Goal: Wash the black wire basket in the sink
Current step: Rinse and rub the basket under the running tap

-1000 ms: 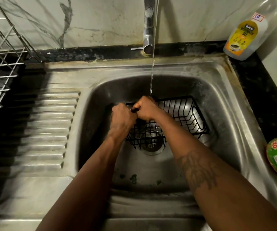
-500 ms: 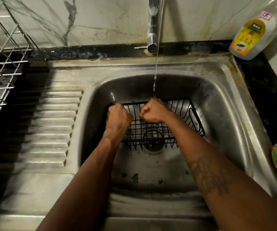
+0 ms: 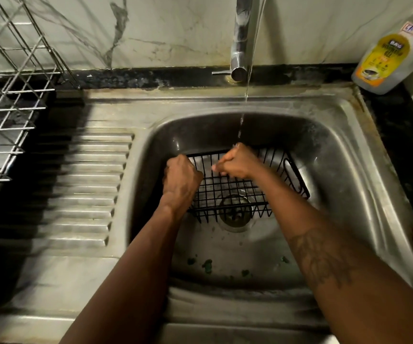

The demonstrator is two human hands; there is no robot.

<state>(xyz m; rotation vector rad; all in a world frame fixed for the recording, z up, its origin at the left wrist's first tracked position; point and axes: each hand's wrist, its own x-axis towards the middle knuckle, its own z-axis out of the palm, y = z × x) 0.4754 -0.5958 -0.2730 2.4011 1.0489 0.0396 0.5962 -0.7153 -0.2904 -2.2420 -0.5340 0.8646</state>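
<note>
Both fists are clenched on the basket (image 3: 225,192). The left hand (image 3: 181,178) wraps its left rim. The right hand (image 3: 237,161) curls at the far rim, though its fingertips are hidden, so the exact hold is unclear. Two hands likely steady the light wire frame and tip it under the water (image 3: 247,93), which falls just behind the right knuckles. The basket sits in the sink (image 3: 344,170) at frame centre, over the drain (image 3: 235,214). There is one basket, one tap (image 3: 239,45) at top centre, one bottle (image 3: 389,55) upper right, one rack (image 3: 9,108) upper left, and several green scraps (image 3: 207,263) lie on the near sink floor.
</note>
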